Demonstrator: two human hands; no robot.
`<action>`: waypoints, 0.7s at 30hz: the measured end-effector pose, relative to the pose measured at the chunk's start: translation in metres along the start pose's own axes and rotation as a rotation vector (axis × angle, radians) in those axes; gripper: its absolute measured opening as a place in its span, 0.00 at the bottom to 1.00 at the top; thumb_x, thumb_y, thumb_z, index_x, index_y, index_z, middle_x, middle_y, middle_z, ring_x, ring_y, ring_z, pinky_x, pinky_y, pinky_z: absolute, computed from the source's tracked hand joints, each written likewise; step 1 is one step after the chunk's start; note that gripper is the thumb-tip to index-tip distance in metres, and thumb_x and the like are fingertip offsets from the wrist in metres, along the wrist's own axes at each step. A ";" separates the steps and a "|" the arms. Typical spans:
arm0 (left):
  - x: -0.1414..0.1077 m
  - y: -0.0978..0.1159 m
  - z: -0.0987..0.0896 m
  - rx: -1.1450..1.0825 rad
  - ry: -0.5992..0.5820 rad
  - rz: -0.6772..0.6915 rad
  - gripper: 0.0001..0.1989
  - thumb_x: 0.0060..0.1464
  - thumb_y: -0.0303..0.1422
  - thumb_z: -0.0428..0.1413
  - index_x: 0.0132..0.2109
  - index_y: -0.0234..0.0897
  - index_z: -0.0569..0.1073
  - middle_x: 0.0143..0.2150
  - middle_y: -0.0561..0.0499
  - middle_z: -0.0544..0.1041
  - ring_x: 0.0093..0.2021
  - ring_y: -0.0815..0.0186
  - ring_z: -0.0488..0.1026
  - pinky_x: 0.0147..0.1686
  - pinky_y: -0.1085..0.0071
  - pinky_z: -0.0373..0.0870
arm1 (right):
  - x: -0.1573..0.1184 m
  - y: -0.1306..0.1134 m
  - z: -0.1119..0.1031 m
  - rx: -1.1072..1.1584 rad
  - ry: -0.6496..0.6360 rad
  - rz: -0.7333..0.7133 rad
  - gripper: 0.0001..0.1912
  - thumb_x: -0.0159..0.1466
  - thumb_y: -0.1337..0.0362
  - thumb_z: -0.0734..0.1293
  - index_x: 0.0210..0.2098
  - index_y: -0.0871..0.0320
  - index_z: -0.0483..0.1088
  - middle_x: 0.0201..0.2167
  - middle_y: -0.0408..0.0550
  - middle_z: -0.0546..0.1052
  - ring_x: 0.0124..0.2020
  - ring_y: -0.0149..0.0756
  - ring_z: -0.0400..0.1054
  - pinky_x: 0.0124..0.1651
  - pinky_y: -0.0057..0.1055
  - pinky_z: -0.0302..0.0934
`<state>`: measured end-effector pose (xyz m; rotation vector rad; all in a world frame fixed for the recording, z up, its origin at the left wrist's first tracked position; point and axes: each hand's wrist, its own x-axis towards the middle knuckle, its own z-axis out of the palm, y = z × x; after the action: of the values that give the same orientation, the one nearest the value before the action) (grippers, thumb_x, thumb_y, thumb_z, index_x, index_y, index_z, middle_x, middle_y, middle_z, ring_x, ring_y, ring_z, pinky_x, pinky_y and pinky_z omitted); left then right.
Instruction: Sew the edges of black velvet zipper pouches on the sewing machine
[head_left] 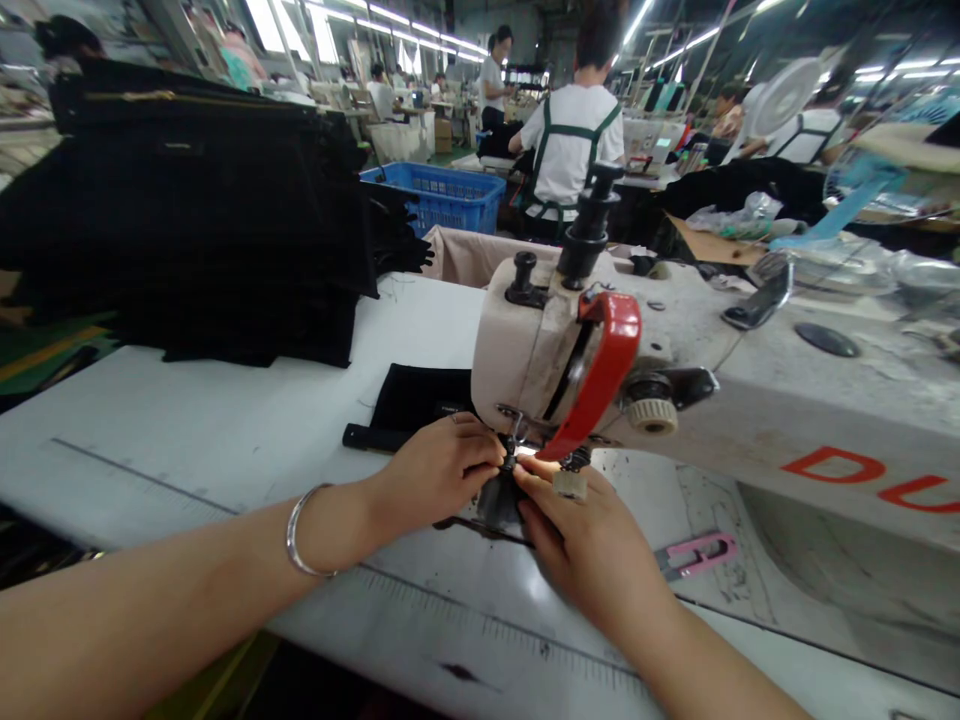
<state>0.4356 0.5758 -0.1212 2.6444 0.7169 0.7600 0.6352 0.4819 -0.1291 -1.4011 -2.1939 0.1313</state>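
Note:
A black fabric piece [420, 393] with a small label lies on the white table, its right part running under the head of the sewing machine [517, 350]. My left hand [442, 460], a silver bangle at its wrist, has its fingers pinched on the fabric's edge just left of the needle. From the right, my right hand [581, 525] reaches under the red guard [600, 370], its fingertips closed on the same piece beside the presser foot. What lies exactly between the fingertips is small and partly hidden.
A tall stack of black fabric pieces [187, 220] stands at the left. Pink-handled thread snips [697, 553] lie right of my right hand. Behind are a blue crate [442, 195] and a person in a white shirt [574, 130]. Ruler markings [442, 590] run along the table front.

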 end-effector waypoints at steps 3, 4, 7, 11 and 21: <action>0.001 -0.001 0.000 -0.007 -0.005 -0.023 0.03 0.59 0.26 0.58 0.39 0.37 0.78 0.40 0.51 0.81 0.45 0.63 0.76 0.49 0.68 0.71 | 0.000 0.000 0.000 -0.009 -0.006 0.004 0.16 0.68 0.69 0.62 0.54 0.58 0.71 0.50 0.56 0.75 0.51 0.49 0.68 0.49 0.48 0.68; 0.002 -0.001 0.000 -0.004 -0.013 -0.030 0.04 0.59 0.27 0.58 0.39 0.37 0.78 0.40 0.51 0.81 0.45 0.63 0.76 0.49 0.67 0.72 | 0.000 0.000 0.000 -0.012 -0.007 0.003 0.17 0.67 0.69 0.62 0.55 0.58 0.70 0.51 0.56 0.75 0.51 0.49 0.68 0.49 0.48 0.68; 0.003 -0.001 -0.001 0.013 -0.036 -0.038 0.04 0.59 0.27 0.58 0.38 0.38 0.78 0.39 0.51 0.81 0.44 0.62 0.77 0.48 0.66 0.72 | 0.000 0.000 0.001 -0.015 -0.002 0.004 0.17 0.67 0.69 0.62 0.55 0.58 0.69 0.52 0.56 0.74 0.53 0.50 0.67 0.49 0.49 0.67; 0.003 -0.001 0.000 0.013 -0.017 -0.037 0.05 0.59 0.27 0.57 0.39 0.38 0.78 0.39 0.51 0.81 0.44 0.62 0.76 0.48 0.66 0.72 | 0.000 -0.001 0.001 -0.017 -0.005 0.004 0.18 0.68 0.69 0.61 0.57 0.58 0.68 0.53 0.57 0.74 0.54 0.50 0.66 0.51 0.50 0.66; 0.003 -0.001 0.002 0.055 0.030 -0.026 0.04 0.58 0.26 0.58 0.37 0.37 0.78 0.38 0.50 0.80 0.42 0.62 0.75 0.45 0.67 0.71 | -0.001 -0.001 0.003 -0.036 -0.022 0.011 0.19 0.68 0.69 0.61 0.58 0.59 0.66 0.57 0.56 0.71 0.54 0.51 0.65 0.52 0.51 0.65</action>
<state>0.4382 0.5785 -0.1220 2.6721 0.7891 0.7851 0.6332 0.4813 -0.1316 -1.4379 -2.2170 0.1121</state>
